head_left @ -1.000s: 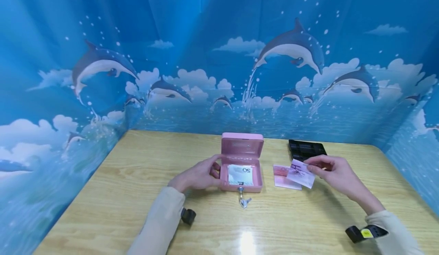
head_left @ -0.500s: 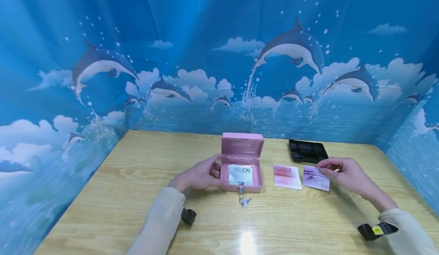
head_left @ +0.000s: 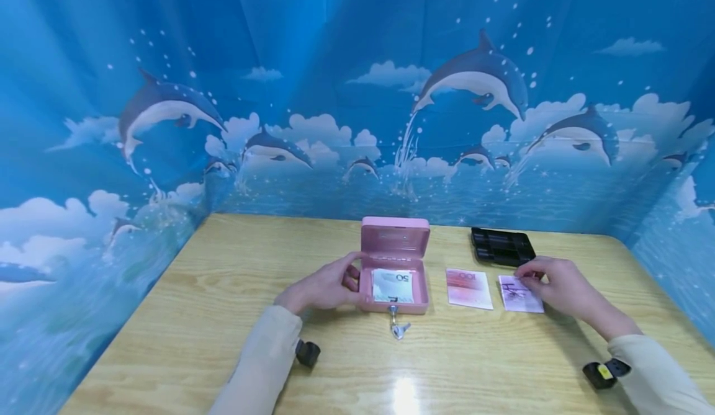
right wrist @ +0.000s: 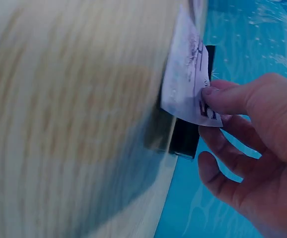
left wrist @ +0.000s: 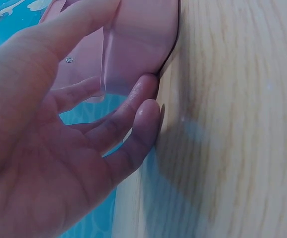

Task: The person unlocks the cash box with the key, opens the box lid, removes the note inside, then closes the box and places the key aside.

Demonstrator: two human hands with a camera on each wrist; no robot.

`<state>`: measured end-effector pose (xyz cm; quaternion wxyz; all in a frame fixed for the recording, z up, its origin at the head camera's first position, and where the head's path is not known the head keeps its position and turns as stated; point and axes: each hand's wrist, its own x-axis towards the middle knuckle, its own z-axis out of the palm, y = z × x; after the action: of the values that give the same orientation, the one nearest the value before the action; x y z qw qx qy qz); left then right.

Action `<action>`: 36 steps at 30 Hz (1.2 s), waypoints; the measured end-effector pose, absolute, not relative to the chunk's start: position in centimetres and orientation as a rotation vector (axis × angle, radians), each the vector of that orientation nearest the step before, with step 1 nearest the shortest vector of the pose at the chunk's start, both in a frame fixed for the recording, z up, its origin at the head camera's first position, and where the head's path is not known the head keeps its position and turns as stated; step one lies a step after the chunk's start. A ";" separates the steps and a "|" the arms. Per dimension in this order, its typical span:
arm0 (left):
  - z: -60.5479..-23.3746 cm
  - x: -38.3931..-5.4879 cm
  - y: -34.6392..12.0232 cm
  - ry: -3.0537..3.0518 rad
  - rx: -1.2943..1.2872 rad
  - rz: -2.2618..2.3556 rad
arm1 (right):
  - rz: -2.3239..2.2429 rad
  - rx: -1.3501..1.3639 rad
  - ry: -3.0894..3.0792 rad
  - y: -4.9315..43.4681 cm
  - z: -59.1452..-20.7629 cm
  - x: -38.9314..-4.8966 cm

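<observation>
A small pink cash box (head_left: 394,308) stands with its lid (head_left: 394,241) raised and a greyish 50 banknote (head_left: 392,286) lying inside. My left hand (head_left: 324,286) holds the box's left side, thumb and index finger spread along it; the left wrist view shows the other fingers bent by the lower edge of the box wall (left wrist: 141,39). To the right, my right hand (head_left: 564,288) pinches the upper right corner of a purple banknote (head_left: 521,297) between thumb and fingers. In the right wrist view this note (right wrist: 185,84) bends up toward the thumb.
A reddish 100 banknote (head_left: 469,289) lies between the box and the purple note. Behind them sits a black compartment tray (head_left: 503,247). Keys (head_left: 399,330) hang from the lock at the box's front. A dolphin-print curtain (head_left: 335,92) surrounds the wooden table (head_left: 346,365).
My right hand has carried the purple banknote to the right, off the reddish note, and lowered it onto the table beside it. My left hand and the cash box have stayed in place.
</observation>
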<state>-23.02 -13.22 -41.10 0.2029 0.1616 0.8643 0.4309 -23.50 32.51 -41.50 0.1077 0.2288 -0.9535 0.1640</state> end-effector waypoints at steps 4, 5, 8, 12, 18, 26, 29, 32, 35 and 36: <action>-41.0 -22.9 -13.2 2.414 0.438 1.197 | 0.467 0.675 -2.818 32.4 -41.7 -23.7; -41.0 -22.9 -13.2 2.415 0.441 1.197 | 0.462 0.662 -2.831 32.3 -41.7 -23.7; -41.1 -22.9 -13.3 2.416 0.446 1.196 | 0.460 0.633 -2.861 32.1 -41.8 -23.8; -41.1 -22.9 -13.3 2.412 0.447 1.202 | 0.464 0.598 -2.892 32.0 -41.8 -23.6; -41.1 -23.0 -13.2 2.414 0.440 1.194 | 0.463 0.575 -2.875 32.0 -41.7 -23.3; -41.3 -23.0 -13.3 2.423 0.431 1.186 | 0.516 0.674 -2.672 30.7 -41.4 -22.4; -41.3 -23.0 -13.2 2.420 0.435 1.190 | 0.557 0.719 -2.626 29.8 -41.2 -22.1; -41.2 -23.0 -13.3 2.413 0.439 1.198 | 0.595 0.746 -2.612 29.0 -41.0 -22.0; -41.2 -23.0 -13.3 2.406 0.440 1.203 | 0.630 0.769 -2.601 28.4 -40.9 -21.9; -41.2 -23.1 -13.3 2.405 0.446 1.203 | 0.639 0.776 -2.597 28.2 -40.8 -21.9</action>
<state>-23.05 -13.26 -41.19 0.2064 0.1601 0.8633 0.4318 -21.91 28.24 -40.77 0.1777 0.2742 -0.9177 0.2259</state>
